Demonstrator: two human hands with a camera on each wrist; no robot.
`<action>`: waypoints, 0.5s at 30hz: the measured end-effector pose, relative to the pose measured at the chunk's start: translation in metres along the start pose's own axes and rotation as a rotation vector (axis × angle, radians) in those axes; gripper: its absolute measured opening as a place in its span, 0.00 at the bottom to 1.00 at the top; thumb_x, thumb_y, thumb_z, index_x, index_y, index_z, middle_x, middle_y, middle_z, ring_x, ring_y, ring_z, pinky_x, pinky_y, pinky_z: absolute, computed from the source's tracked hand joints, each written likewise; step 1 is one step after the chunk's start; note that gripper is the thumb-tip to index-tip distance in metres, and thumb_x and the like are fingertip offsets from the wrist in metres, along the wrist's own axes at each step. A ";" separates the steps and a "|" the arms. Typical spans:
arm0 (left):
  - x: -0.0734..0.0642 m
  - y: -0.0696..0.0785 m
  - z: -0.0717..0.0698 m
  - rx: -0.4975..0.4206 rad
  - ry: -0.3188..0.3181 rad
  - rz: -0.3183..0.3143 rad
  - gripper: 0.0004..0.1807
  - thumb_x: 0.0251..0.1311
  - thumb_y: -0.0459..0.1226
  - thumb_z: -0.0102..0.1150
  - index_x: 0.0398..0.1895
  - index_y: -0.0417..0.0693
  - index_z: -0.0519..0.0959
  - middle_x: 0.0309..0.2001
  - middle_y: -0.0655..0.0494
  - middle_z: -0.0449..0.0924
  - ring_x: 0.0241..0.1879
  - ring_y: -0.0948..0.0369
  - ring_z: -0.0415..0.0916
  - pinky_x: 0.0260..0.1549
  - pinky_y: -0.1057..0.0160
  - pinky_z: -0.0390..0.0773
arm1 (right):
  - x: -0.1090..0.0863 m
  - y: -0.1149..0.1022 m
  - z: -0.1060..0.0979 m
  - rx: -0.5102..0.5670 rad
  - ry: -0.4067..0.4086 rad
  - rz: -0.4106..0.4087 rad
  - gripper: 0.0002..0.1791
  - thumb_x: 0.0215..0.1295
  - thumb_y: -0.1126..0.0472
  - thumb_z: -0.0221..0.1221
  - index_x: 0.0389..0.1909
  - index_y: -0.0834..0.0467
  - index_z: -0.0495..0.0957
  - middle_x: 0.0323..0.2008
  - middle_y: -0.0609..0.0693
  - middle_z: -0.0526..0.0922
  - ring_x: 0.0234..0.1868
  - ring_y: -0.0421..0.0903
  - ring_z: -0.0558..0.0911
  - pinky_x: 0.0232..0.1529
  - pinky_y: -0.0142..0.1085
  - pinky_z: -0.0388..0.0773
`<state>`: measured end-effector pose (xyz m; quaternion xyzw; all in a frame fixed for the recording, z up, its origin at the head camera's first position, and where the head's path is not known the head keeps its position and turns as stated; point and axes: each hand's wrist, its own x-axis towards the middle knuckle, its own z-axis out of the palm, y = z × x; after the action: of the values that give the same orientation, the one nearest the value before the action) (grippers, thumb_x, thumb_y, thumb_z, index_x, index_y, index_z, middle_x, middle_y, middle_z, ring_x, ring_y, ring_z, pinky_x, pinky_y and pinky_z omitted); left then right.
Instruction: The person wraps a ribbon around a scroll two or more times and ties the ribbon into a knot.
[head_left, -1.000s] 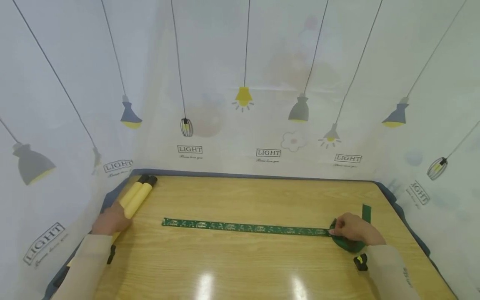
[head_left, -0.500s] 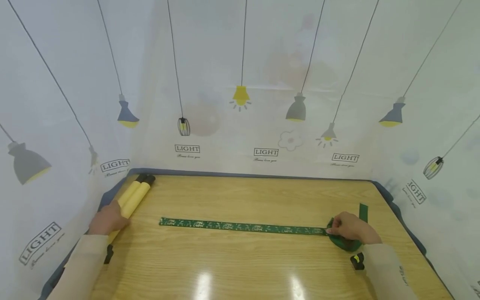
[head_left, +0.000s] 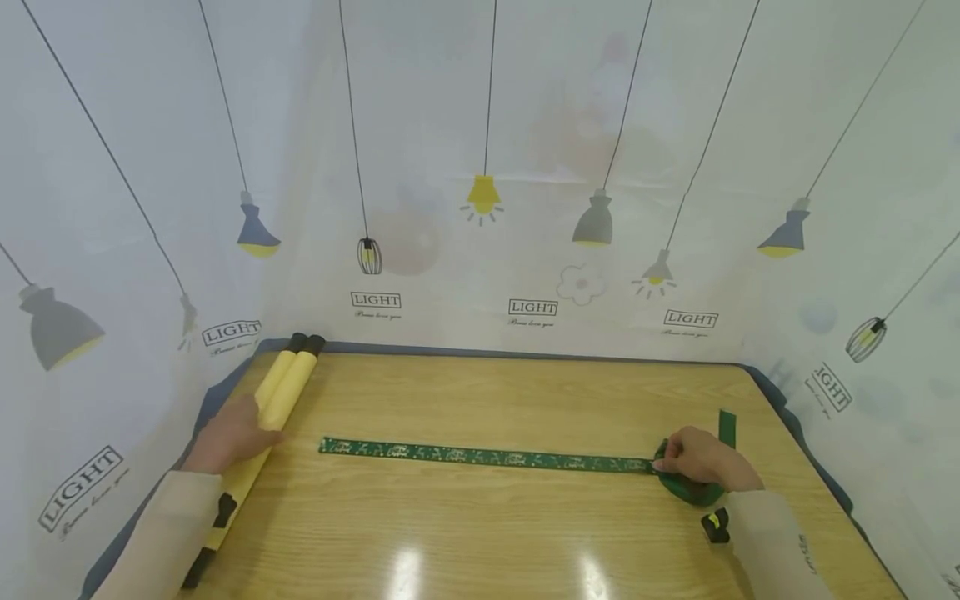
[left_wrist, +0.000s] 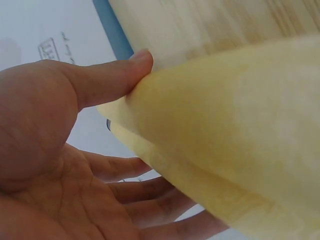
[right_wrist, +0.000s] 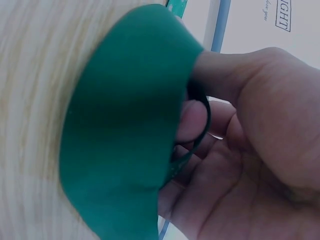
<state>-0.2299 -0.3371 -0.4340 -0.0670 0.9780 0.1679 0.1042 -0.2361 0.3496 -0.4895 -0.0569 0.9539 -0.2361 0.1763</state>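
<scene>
A pair of long yellow rolls [head_left: 291, 390] with black ends lies along the table's left side. My left hand [head_left: 232, 435] grips them near the middle; in the left wrist view the thumb lies on one side of the yellow material [left_wrist: 240, 120] and the fingers on the other. A green ribbon [head_left: 487, 457] with a pale printed pattern stretches straight across the table. At its right end my right hand [head_left: 701, 457] pinches it, beside a loop of the same ribbon. In the right wrist view the loop's plain green face [right_wrist: 125, 120] hides some fingertips.
A small black and yellow object [head_left: 716, 525] sits just below the right wrist. A short black piece [head_left: 225, 510] lies against the yellow rolls. The wooden table [head_left: 480, 533] ends at a dark blue edge, with a printed white sheet [head_left: 442, 325] behind and at both sides.
The yellow rolls have shifted right and turned slightly with my left hand, and their black lower end now shows. My right hand and the ribbon stay in place.
</scene>
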 end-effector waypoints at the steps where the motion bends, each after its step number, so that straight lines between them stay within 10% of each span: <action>1: -0.002 0.003 0.000 0.005 0.004 0.017 0.48 0.60 0.47 0.66 0.65 0.15 0.56 0.48 0.26 0.73 0.41 0.42 0.74 0.42 0.44 0.78 | 0.000 0.000 0.000 0.004 0.000 0.001 0.13 0.69 0.56 0.65 0.27 0.58 0.79 0.23 0.47 0.74 0.24 0.44 0.72 0.27 0.37 0.71; 15: -0.013 0.057 0.016 -0.163 -0.046 0.113 0.48 0.61 0.49 0.69 0.64 0.18 0.56 0.40 0.36 0.75 0.34 0.51 0.77 0.31 0.56 0.80 | -0.001 0.000 0.001 -0.003 0.006 -0.001 0.14 0.69 0.56 0.65 0.26 0.58 0.79 0.22 0.47 0.74 0.23 0.44 0.72 0.26 0.37 0.71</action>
<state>-0.2240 -0.2769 -0.4283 -0.0163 0.9607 0.2539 0.1112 -0.2352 0.3495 -0.4897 -0.0568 0.9548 -0.2348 0.1731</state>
